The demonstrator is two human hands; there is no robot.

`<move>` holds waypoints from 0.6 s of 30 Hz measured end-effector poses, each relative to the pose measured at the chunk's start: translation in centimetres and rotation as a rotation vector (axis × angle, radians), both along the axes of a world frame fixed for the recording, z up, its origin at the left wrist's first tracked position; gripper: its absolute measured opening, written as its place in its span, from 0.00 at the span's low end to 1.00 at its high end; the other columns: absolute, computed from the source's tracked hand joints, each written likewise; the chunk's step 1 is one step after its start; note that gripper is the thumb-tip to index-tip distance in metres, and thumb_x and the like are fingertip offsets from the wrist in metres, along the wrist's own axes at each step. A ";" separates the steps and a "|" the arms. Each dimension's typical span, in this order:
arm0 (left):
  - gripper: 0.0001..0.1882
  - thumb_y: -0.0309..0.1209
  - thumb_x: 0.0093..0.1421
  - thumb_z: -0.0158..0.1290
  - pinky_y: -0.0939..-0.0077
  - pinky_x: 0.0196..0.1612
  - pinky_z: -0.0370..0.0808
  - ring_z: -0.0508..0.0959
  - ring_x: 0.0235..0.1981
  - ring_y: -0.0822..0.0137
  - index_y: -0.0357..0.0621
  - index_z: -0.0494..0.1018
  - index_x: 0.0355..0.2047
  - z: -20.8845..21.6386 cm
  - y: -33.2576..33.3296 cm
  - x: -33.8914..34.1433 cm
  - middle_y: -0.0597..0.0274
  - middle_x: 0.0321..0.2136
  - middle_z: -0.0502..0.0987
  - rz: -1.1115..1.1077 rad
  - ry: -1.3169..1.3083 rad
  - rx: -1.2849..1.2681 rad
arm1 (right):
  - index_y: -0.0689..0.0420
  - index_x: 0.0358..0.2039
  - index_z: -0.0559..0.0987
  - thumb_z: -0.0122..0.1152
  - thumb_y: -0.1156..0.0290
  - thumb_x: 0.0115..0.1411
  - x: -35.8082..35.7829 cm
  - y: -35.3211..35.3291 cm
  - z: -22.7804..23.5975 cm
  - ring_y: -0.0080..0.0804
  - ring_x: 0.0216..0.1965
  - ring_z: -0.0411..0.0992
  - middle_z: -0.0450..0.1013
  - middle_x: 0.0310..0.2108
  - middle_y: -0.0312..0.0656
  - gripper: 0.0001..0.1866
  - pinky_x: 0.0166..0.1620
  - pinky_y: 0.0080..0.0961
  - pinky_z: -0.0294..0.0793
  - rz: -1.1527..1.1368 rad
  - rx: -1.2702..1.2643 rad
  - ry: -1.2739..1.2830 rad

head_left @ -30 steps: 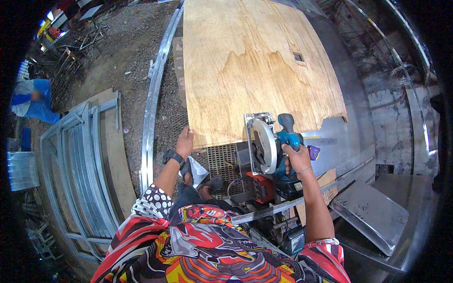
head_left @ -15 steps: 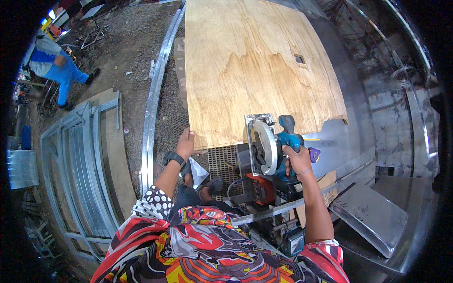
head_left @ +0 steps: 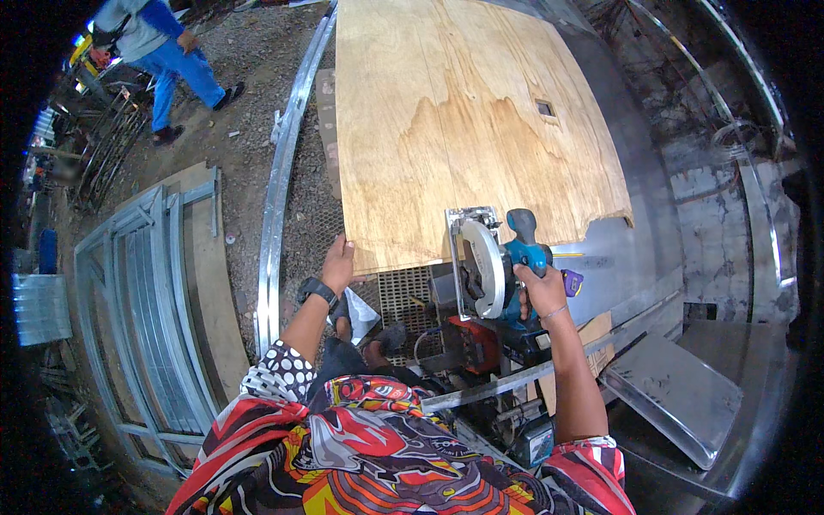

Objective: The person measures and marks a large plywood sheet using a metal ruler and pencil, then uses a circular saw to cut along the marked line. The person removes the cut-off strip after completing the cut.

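Note:
A large plywood sheet [head_left: 463, 120] lies flat ahead of me. My left hand [head_left: 338, 263] grips its near left corner; a black watch sits on that wrist. My right hand [head_left: 541, 290] is closed on the handle of a teal circular saw [head_left: 496, 262]. The saw's base plate rests at the sheet's near edge, and its round blade guard faces left. A rough notch shows in the sheet's near right edge.
A metal mesh grating [head_left: 403, 292] lies under the sheet's near edge. A curved metal channel [head_left: 283, 189] runs along the left. Metal window frames [head_left: 137, 292] lie on the ground at left. A metal tray [head_left: 678, 386] sits at right. Another person [head_left: 163, 51] walks at far left.
The person in blue at the far left has moved rightward across the gravel. My hands, the saw and the plywood sheet hold the same places.

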State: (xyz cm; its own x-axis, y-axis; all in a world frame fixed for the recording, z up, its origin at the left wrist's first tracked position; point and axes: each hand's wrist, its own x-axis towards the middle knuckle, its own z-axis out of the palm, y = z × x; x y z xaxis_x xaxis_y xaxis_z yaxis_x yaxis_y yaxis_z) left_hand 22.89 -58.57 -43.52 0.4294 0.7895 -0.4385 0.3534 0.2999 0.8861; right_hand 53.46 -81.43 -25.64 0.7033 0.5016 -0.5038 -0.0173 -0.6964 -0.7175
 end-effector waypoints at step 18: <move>0.25 0.40 0.76 0.40 0.60 0.34 0.89 0.83 0.43 0.56 0.47 0.58 0.70 -2.5 -0.5 -0.6 0.50 0.54 0.73 -0.029 -0.028 0.111 | 0.60 0.30 0.77 0.66 0.61 0.62 -0.2 0.2 0.2 0.31 0.10 0.67 0.70 0.16 0.39 0.14 0.14 0.32 0.66 0.008 0.029 0.012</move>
State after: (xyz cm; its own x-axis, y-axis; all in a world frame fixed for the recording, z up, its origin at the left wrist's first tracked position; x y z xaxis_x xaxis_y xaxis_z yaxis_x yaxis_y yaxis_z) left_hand 22.32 -59.07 -46.02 0.4641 0.8194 -0.3366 0.3349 0.1895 0.9230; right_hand 53.21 -81.18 -25.42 0.6931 0.5214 -0.4977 -0.0209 -0.6757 -0.7369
